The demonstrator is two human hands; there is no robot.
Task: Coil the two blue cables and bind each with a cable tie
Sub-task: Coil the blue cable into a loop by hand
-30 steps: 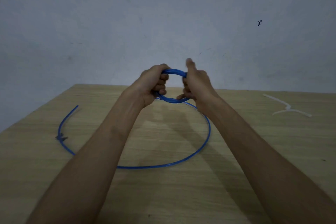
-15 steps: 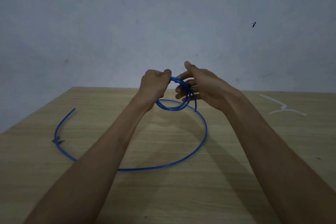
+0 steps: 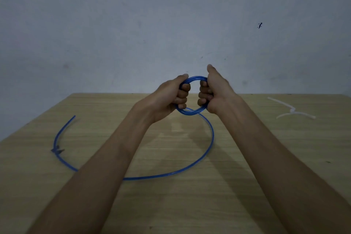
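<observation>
Wooden table (image 3: pixel 247 186) | both hands grip blue cable (image 3: pixel 209 144) coil (tail trailing left)

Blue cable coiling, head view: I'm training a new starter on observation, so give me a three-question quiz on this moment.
1. True or false: both hands grip the coil.
2. Where do the white cable ties lie? A) inside the loose loop B) far right of the table C) in the left hand
3. Fill in: the uncoiled cable trails across the ____.

Key: 1 true: left hand and right hand hold the coil. 2 B: cable ties. 3 table, where the loose cable lies.
</observation>
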